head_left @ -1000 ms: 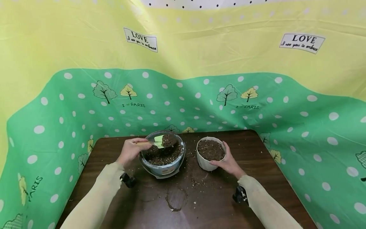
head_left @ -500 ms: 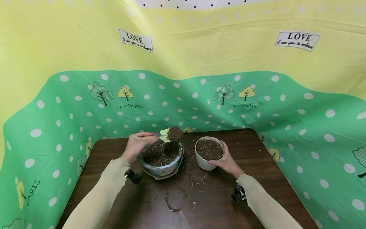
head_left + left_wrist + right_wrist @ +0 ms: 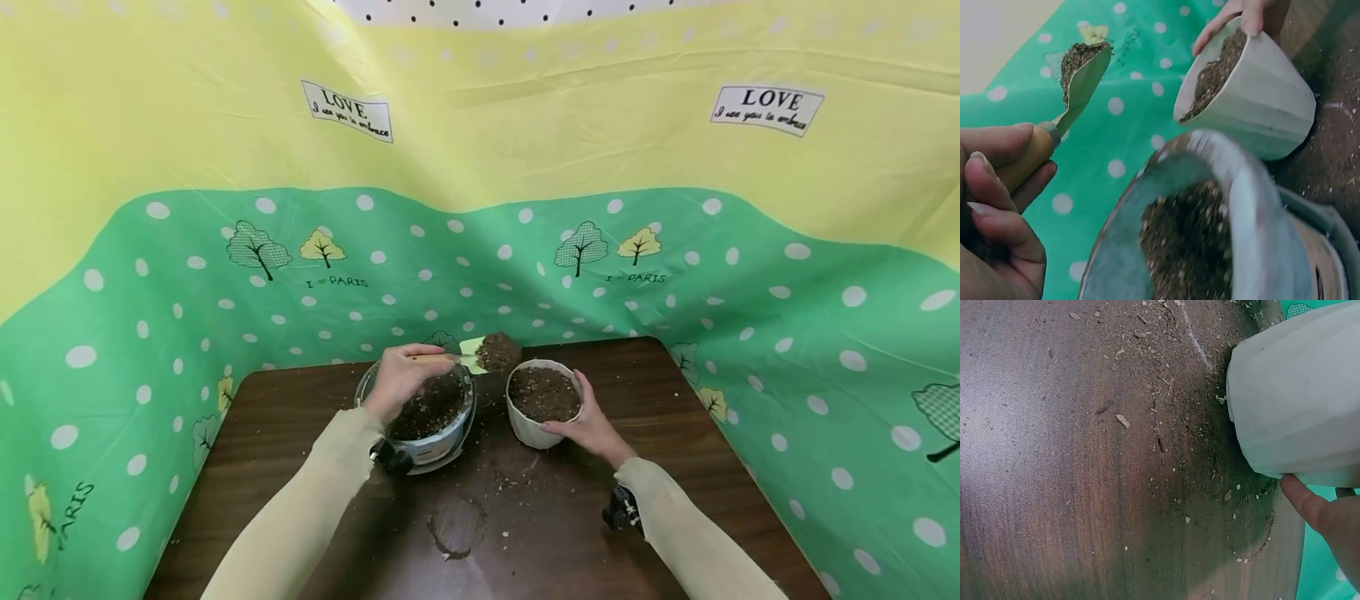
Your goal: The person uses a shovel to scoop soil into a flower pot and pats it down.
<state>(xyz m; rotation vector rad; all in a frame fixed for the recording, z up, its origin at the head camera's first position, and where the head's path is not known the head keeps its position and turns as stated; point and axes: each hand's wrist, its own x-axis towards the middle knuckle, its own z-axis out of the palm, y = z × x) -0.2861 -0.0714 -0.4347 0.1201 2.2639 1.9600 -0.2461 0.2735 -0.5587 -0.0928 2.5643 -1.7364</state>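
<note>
My left hand (image 3: 397,379) grips the wooden handle of a small trowel (image 3: 471,354) with a light green blade. A heap of dark soil (image 3: 498,352) is on the blade, raised beyond the gap between two pots. Below that hand stands a bluish-grey pot (image 3: 438,447) with soil inside, partly hidden by the hand and wrist. My right hand (image 3: 596,427) holds the right side of a white faceted pot (image 3: 527,429), thumb at the front and fingers behind. Soil fills this pot close to its rim, as the left wrist view (image 3: 1260,100) also shows.
Soil crumbs (image 3: 1166,419) lie scattered on the dark wooden table (image 3: 675,467) around the white pot. A ring of soil (image 3: 457,527) marks the tabletop near the front. A green and yellow patterned cloth (image 3: 450,250) closes off the back and sides.
My left hand has lifted the loaded trowel out of the bluish-grey pot and carried it right, towards the white pot. The right hand keeps its hold on the white pot.
</note>
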